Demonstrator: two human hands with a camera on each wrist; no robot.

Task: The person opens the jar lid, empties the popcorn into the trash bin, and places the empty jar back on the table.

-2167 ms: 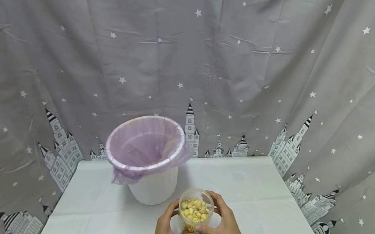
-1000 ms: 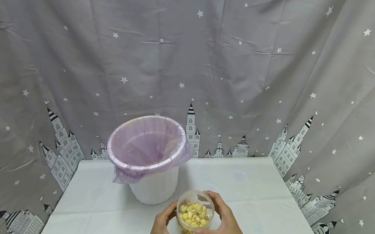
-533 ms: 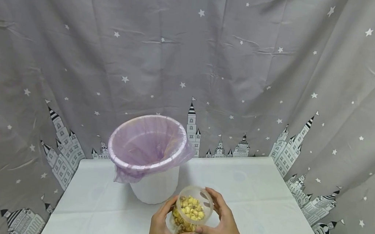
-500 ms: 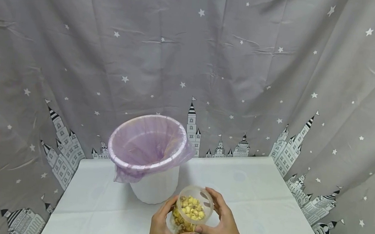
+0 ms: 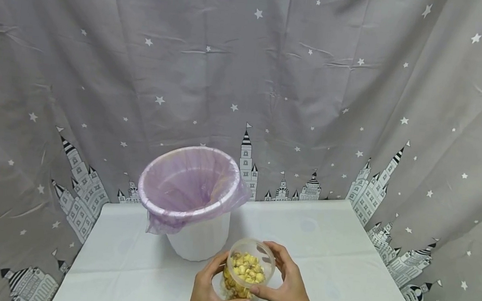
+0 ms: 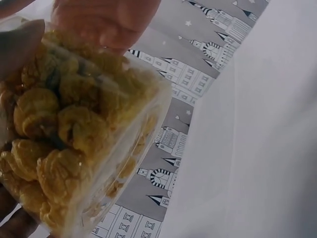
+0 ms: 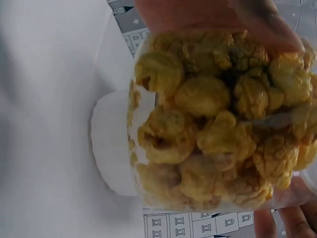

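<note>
1. When I read the head view from my remote station, beginning at the left, I register a grey curtain [image 5: 178, 79] with white stars and a castle print [image 5: 78, 182] along its lower part.
2. In front of the curtain I locate the worktop [image 5: 113, 265], covered in white.
3. Left of centre on the worktop I identify a white bin [image 5: 200, 242], standing upright, with a translucent purple liner [image 5: 174, 183] folded over its rim.
4. To the right of the bin and nearer the camera, I read the left hand [image 5: 206, 290]. Its fingers are partly curled, parted to the width of a clear container [image 5: 256, 249], and hold the left side; the thumb lies across the lower near side.
5. The container is between the two hands, near the bin but apart from it. It is tilted, the round rim facing up and the base offset to the left. In the left wrist view I confirm the base raised off the worktop.
6. Inside the container I observe yellow popcorn [image 5: 248, 268], its level below the rim.
7. On the container's right side I read the right hand [image 5: 291, 289]. Its fingers are partly curled, parted by the same container, and grip it; the thumb rests on the near side, close to the rim.
</note>
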